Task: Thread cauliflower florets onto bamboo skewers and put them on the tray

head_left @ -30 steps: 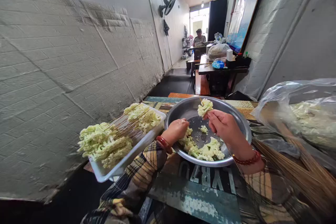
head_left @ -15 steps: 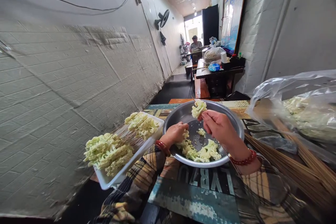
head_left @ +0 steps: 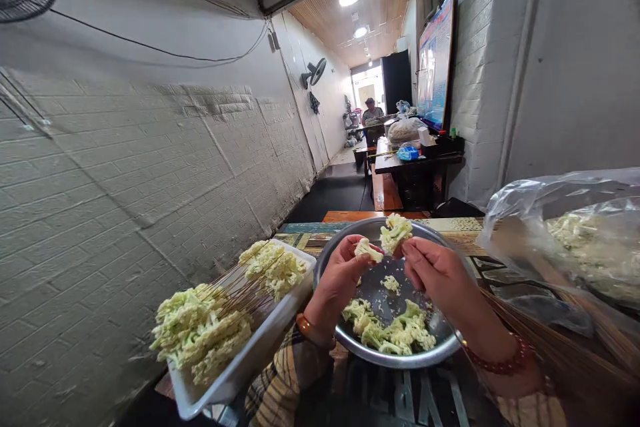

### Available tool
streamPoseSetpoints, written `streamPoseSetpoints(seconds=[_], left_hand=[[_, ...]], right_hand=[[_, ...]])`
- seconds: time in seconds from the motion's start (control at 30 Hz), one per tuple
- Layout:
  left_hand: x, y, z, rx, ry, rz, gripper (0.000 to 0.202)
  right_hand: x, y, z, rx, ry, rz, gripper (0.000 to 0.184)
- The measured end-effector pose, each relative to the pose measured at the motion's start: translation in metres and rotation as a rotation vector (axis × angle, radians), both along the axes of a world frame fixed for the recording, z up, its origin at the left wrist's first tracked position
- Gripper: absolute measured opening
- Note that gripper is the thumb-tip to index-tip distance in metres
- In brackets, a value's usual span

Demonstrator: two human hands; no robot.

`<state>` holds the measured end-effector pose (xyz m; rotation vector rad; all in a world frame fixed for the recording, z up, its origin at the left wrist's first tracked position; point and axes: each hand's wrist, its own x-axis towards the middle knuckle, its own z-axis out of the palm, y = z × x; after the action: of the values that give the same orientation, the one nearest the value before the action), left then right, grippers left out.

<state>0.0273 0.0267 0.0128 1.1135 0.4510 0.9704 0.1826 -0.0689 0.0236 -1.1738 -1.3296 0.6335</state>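
Note:
My left hand [head_left: 343,273] pinches a small cauliflower floret [head_left: 369,251] above the metal basin [head_left: 326,255]. Close beside it, my right hand [head_left: 433,270] grips a cluster of cauliflower [head_left: 395,232], its fingers closed below the head. Any skewer inside that cluster is hidden now. Loose florets [head_left: 390,330] lie at the near side of the basin, with one small piece [head_left: 390,284] nearer its middle. To the left, a white tray [head_left: 290,300] holds cauliflower skewers [head_left: 205,330], heads at both ends and thin sticks between them.
At right a clear plastic bag [head_left: 590,240] holds more cauliflower, with a bundle of bamboo sticks [head_left: 550,340] in front. A brick wall [head_left: 150,167] runs along the left. Farther off are a dark table [head_left: 420,161] with bags and a seated person [head_left: 373,112].
My left hand has risen from the basin with a floret and come close to the cluster in my right hand. The view has tilted upward, so the basin and tray sit lower.

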Motion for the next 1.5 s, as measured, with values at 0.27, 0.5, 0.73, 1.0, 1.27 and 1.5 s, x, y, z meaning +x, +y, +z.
streamPoseSetpoints(seconds=[0.27,0.5,0.73,1.0,1.27,1.5], left_hand=[[-0.008,-0.007,0.0,-0.066,-0.065,-0.043,0.049],[-0.016,-0.004,-0.009,-0.053,-0.123,0.046,0.036],[-0.027,0.0,-0.016,-0.089,-0.246,0.095,0.018],[-0.041,-0.001,-0.021,0.068,-0.234,0.132,0.046],[-0.041,-0.003,-0.03,0.324,-0.168,0.097,0.045],[-0.035,-0.009,-0.027,0.47,-0.088,0.041,0.044]], right_hand=[[-0.004,-0.004,0.003,-0.093,0.008,0.0,0.04],[-0.018,0.0,-0.002,-0.155,-0.038,0.022,0.043],[-0.025,0.004,-0.015,-0.253,-0.171,0.073,0.044],[-0.037,0.006,-0.023,-0.246,-0.107,-0.137,0.035],[-0.025,0.023,-0.039,-0.191,-0.085,-0.196,0.027],[-0.033,0.021,-0.039,-0.166,-0.382,-0.19,0.019]])
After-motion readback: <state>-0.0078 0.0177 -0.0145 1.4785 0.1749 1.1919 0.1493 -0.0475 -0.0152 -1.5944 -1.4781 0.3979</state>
